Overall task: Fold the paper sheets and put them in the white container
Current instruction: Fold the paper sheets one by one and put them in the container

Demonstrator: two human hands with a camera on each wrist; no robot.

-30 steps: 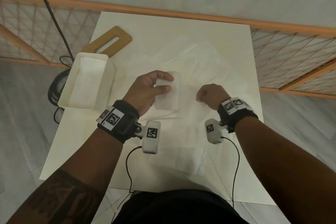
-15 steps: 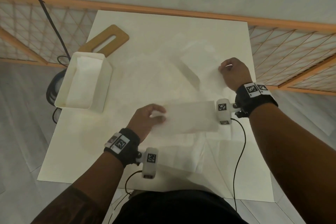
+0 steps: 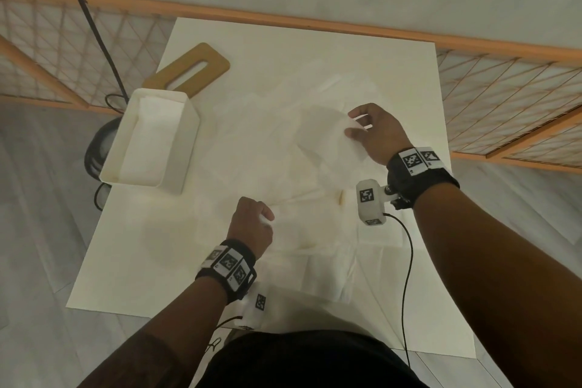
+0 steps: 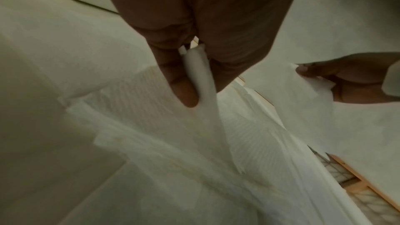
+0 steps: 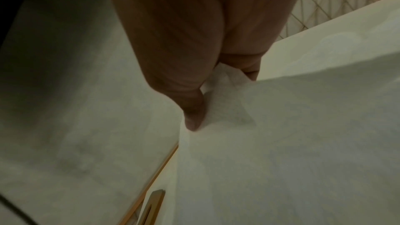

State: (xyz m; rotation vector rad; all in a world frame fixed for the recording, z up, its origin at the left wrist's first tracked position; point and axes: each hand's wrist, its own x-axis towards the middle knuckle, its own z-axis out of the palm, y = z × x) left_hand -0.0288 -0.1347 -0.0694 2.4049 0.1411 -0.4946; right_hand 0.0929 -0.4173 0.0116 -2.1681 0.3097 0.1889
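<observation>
A thin white paper sheet [image 3: 318,148] hangs spread between my two hands above the white table [image 3: 126,268]. My left hand [image 3: 267,218] pinches the sheet's near corner between thumb and fingers; the left wrist view shows the pinched paper edge [image 4: 200,74]. My right hand [image 3: 352,125] pinches the far right corner, thumb on top of the sheet [image 5: 303,126]. The white container [image 3: 189,148] stands at the table's left edge, to the left of both hands, with folded paper [image 3: 148,142] inside it.
More white sheets [image 3: 318,264] lie flat on the table under and near my hands. A wooden board with a slot [image 3: 192,69] lies behind the container. An orange lattice rail [image 3: 491,98] borders the table's far and right sides. A black cable [image 3: 94,25] hangs at the left.
My hands have moved apart: the left drew back toward me, the right went out to the far right. The small folded paper piece my left hand held is now a sheet spread between them.
</observation>
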